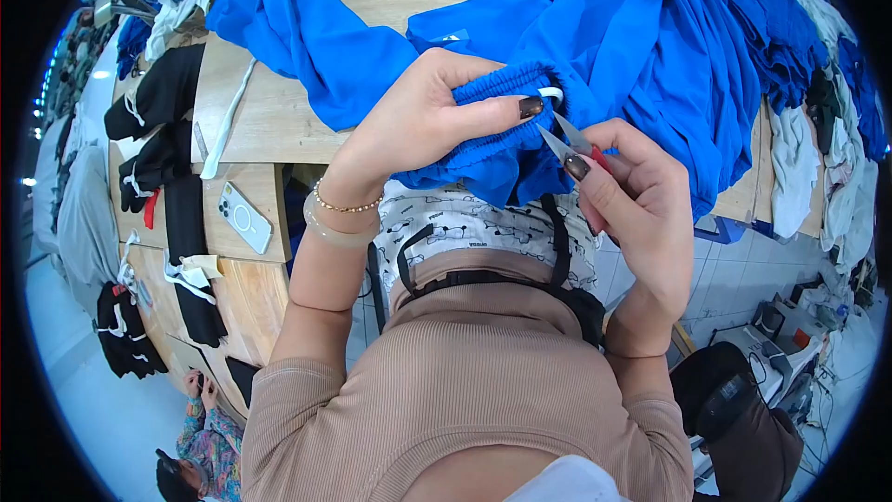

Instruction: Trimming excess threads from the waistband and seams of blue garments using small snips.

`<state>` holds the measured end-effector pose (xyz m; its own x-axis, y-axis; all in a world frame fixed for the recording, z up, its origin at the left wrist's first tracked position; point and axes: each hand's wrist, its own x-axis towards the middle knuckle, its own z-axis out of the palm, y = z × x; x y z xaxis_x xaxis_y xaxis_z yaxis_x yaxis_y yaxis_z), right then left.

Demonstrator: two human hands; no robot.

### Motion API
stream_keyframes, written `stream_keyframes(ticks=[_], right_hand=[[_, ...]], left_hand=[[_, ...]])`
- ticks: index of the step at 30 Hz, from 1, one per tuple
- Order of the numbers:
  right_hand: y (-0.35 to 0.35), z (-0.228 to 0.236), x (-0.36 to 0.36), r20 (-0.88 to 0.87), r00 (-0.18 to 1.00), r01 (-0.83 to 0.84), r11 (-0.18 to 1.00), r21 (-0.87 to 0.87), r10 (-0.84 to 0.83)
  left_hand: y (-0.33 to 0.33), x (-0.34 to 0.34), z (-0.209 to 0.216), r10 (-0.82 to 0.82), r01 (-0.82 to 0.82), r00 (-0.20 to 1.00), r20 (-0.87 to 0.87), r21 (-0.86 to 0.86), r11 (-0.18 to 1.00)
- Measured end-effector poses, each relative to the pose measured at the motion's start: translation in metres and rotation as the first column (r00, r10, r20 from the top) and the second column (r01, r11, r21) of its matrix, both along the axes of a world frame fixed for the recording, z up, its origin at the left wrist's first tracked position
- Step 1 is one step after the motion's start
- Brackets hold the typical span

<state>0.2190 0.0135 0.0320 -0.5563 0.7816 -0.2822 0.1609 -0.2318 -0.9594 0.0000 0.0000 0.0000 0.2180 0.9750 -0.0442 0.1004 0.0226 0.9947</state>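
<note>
My left hand (437, 116) grips the gathered elastic edge of a blue garment (650, 46), thumb pressed over the ruffled band (502, 139). A short white loop, perhaps elastic or cord, pokes out just past the thumb tip (552, 92). Close to it, my right hand (641, 191) is closed around small thread snips (576, 144) with red on the handle. Their two pointed blades stand apart, near the band and the white loop. The rest of the blue cloth spreads over the table beyond both hands.
A phone (245, 218) lies on the wooden table (251, 121) at left, near a white strip (228, 121). Bundled black garments (167, 93) are further left. More blue cloth (771, 19) and white cloth (793, 167) hang at right. Another person (206, 437) sits at lower left.
</note>
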Motion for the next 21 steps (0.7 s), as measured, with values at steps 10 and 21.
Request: stream_keyframes(ticks=[10, 21], right_hand=[[-0.001, -0.006, 0.000, -0.013, 0.999, -0.032, 0.997, 0.075, 0.033], [-0.006, -0.017, -0.004, 0.028, 0.999, 0.018, 0.974, 0.227, -0.025]], left_hand=[[-0.002, 0.002, 0.000, 0.019, -0.019, 1.000, -0.005, 0.002, 1.000], [-0.001, 0.004, -0.002, 0.072, -0.072, 0.992, 0.100, -0.001, 0.997]])
